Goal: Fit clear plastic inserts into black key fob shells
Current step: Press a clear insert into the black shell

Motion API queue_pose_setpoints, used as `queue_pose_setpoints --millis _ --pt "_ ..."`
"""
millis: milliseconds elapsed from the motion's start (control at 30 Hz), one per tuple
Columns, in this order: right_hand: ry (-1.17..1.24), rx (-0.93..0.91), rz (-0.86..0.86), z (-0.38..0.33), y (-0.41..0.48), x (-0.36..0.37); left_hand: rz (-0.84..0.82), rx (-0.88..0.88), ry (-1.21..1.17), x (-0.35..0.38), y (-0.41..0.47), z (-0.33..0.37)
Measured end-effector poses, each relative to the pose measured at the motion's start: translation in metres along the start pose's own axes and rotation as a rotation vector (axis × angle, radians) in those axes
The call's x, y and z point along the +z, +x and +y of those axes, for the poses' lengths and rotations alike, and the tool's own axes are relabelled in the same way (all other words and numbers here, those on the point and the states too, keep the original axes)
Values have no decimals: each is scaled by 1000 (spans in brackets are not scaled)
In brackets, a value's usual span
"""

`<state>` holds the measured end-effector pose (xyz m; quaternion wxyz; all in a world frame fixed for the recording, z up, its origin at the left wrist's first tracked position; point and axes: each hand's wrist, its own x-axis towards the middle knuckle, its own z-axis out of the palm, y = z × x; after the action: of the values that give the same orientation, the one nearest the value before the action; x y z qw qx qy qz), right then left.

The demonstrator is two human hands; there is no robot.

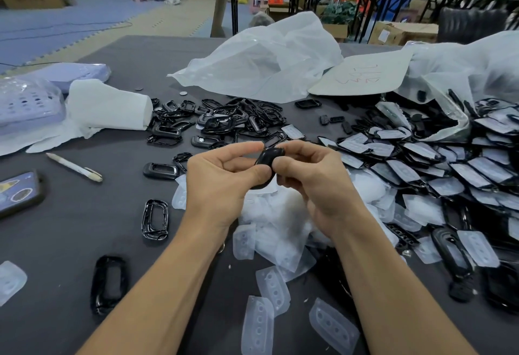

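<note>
Black key fob shell (266, 161) pinched between left hand (222, 177), right hand (314, 177)

A black key fob shell (267, 161) is pinched between the left hand (222, 183) and right hand (314, 177) above scattered clear inserts (273, 286)

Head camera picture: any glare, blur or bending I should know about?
Head view: light is soft and even, shadows faint; a mild sheen on the black shell pinched by the left hand and right hand; wide-angle distortion stretches the table toward the frame edges; hands sharp, near corners and far background softer.
</note>
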<state>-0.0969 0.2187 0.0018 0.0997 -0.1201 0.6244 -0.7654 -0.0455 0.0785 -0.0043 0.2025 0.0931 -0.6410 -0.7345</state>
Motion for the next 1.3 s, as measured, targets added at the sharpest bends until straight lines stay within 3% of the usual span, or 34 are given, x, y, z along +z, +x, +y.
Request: queue_pose_setpoints --millis 200,300,400,533,633,700,833,1000,1133,1300 --pt "111 -109 -48 -1 1 -5 9 -166 -6 -3 1 7" --pt "-6 -242 -54 -1 0 -5 -93 -331 7 -7 4 7" --pt "-263 -308 -5 3 2 -4 -52 -381 -143 -9 6 10" --pt "-652 -252 241 10 -3 5 191 -312 -188 -19 14 9" --pt "-1167 -190 137 16 -8 13 241 -307 -222 -21 16 8" --pt "-1316 -137 66 19 -9 18 243 -284 -230 -22 17 7" --pt "-1180 -230 171 17 -9 18 287 -262 -265 -20 17 7" --pt "-702 -241 279 12 -9 15 323 -263 -267 -19 20 5" --pt "-420 -176 220 6 -8 15 276 -261 -153 -17 20 1" --pt "-310 -135 189 3 -6 7 196 -226 -45 -11 18 -5"
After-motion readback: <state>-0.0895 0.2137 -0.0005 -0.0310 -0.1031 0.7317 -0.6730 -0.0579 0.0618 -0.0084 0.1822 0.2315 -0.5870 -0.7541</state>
